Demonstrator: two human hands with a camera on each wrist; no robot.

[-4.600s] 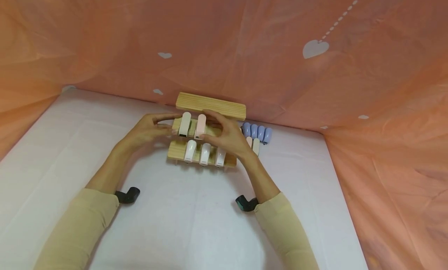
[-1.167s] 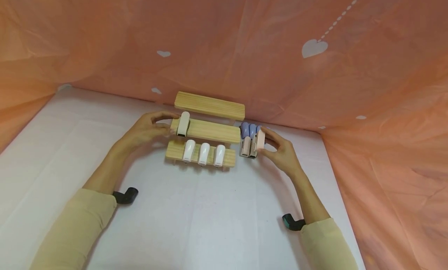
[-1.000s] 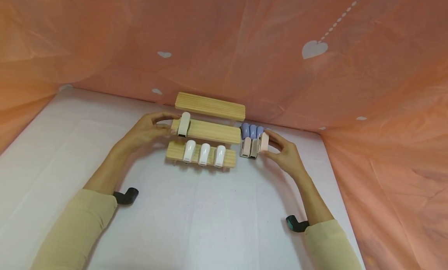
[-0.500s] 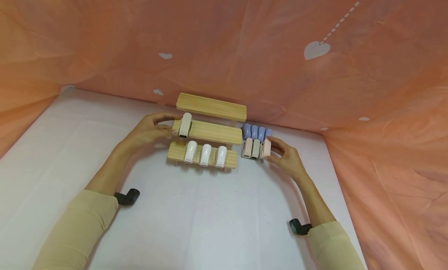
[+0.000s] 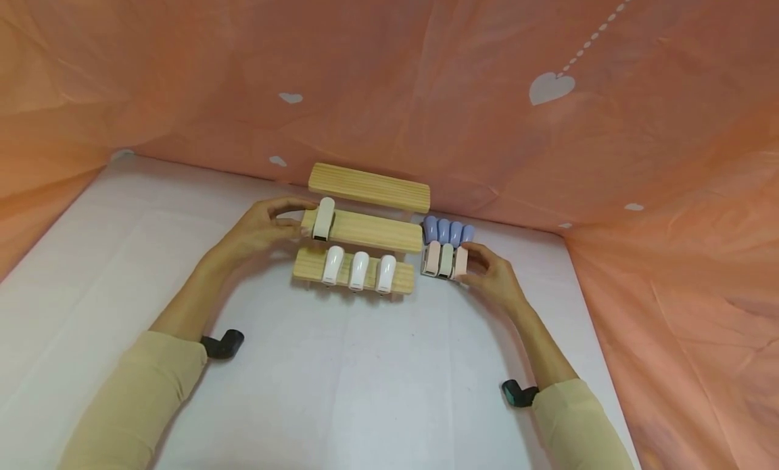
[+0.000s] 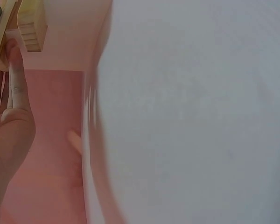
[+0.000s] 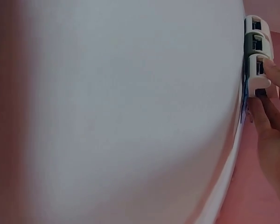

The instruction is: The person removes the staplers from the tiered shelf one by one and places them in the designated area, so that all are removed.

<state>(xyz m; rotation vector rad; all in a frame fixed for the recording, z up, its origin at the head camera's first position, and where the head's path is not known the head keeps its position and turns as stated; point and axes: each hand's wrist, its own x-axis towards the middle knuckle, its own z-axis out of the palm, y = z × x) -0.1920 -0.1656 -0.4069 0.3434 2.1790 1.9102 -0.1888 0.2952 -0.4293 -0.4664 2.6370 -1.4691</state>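
At left, the left hand pinches the end of the middle board, fingers little apart, near a pale green stapler. Three white staplers stand on the lower board. Then come four blue staplers; in front, beside a second green stapler, a pink stapler is pinched by the right hand.

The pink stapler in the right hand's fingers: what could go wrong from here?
Letting go of the pink stapler, the right hand might bump the green stapler close beside it. The left hand holds the end of the middle shelf, so a nudge could shift the lone stapler there.
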